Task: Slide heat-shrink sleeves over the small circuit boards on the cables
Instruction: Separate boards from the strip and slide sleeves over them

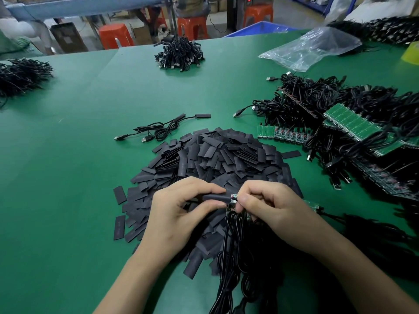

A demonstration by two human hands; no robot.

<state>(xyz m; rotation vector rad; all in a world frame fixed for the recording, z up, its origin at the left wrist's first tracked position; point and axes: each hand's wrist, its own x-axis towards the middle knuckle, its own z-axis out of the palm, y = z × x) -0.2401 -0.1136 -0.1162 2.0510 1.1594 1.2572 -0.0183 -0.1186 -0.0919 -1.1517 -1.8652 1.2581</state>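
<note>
A large heap of flat black heat-shrink sleeves point(217, 155) lies on the green table in front of me. Above its near edge, my left hand point(179, 209) pinches one black sleeve point(215, 197) between thumb and fingers. The sleeve's right end meets a small circuit board point(234, 198), which my right hand point(269, 207) grips by its other end. Only a short piece of the board shows between the sleeve and my fingers. Black cables point(229, 252) hang from my right hand toward the table's near edge, with further small boards partly hidden under my fingers.
Piles of black cables with green board panels point(349, 123) fill the right side. Two sleeved cables point(163, 129) lie beyond the heap. More cable bundles sit at far centre point(179, 53) and far left point(20, 75). A clear plastic bag point(313, 48) lies at the back right.
</note>
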